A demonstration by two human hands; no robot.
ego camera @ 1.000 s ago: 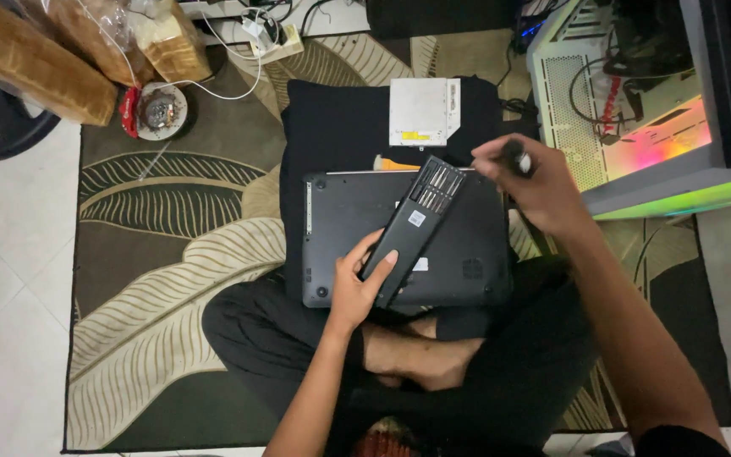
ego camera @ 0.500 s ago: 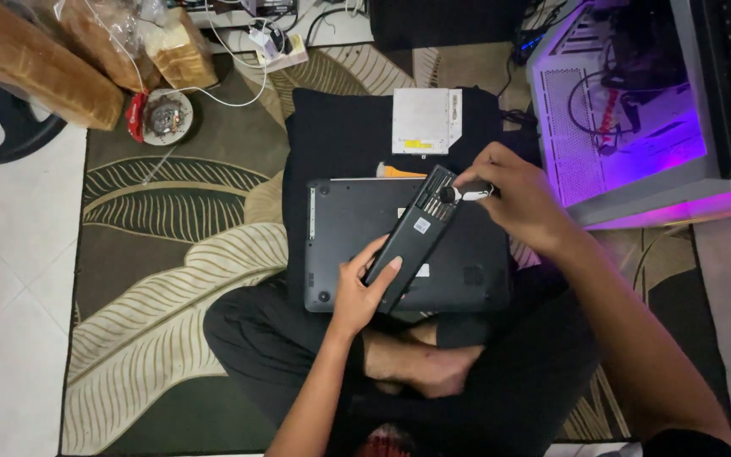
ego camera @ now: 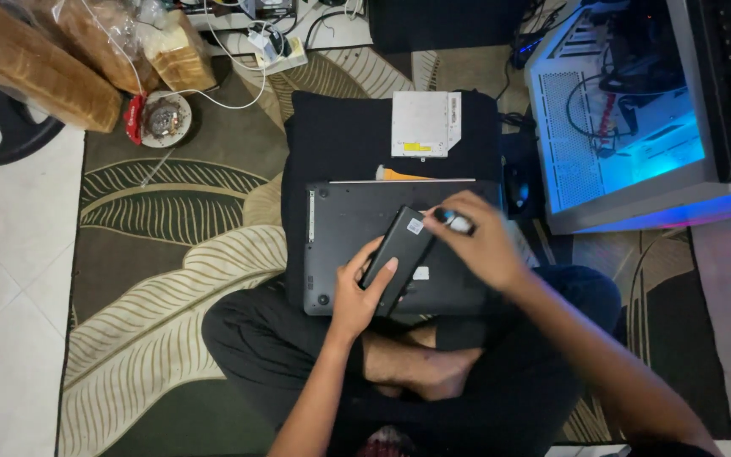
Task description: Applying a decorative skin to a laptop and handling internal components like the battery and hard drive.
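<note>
A dark laptop lies upside down across my lap and a black cushion. My left hand grips a long black case that rests tilted on the laptop's underside. My right hand is closed around a small tool with a blue and white handle, right at the case's upper end. Whether the case's lid is shut cannot be told.
A silver optical drive lies on the cushion beyond the laptop, with an orange pick at the laptop's far edge. An open, blue-lit computer case stands at right. Bread bags, a small round tin and cables sit at the far left.
My right hand has brought the tool from the right side over to the case's upper end. The case now looks closed, its bits no longer showing. The computer's light turned purple, then blue.
</note>
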